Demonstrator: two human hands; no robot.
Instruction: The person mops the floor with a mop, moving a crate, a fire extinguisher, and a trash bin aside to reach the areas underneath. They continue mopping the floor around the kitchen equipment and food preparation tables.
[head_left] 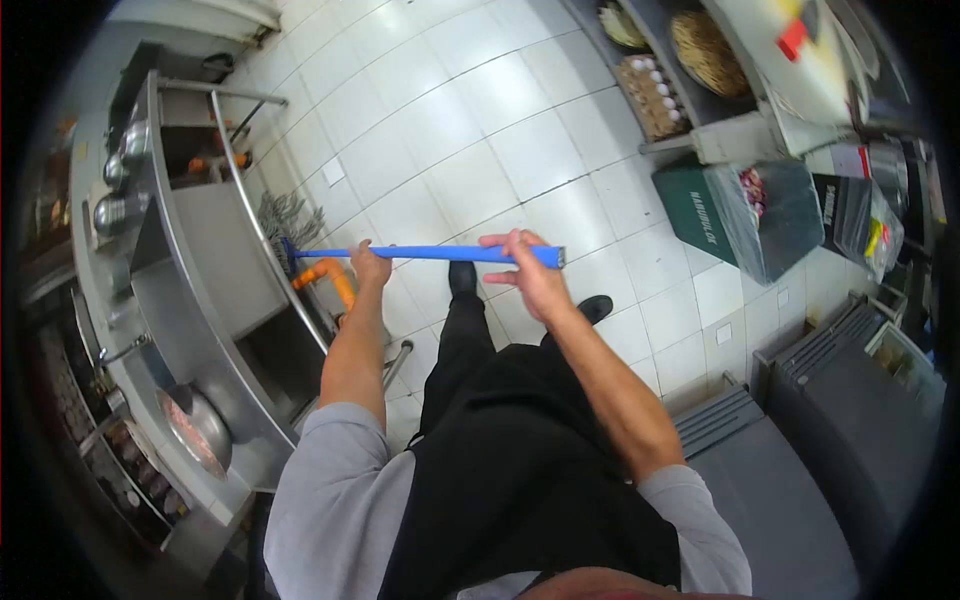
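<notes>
A mop with a long blue handle lies across my view, above the tiled floor. Its grey string head is at the left, beside the steel sink stand. My left hand is wrapped round the handle nearer the mop head. Close to the handle's free end, my right hand holds it loosely, with some fingers stretched along it and the handle passing between them.
A steel sink unit with a front rail and orange pipes stands at left. To the right are a green bin lined with plastic, shelves with an egg tray, and grey equipment.
</notes>
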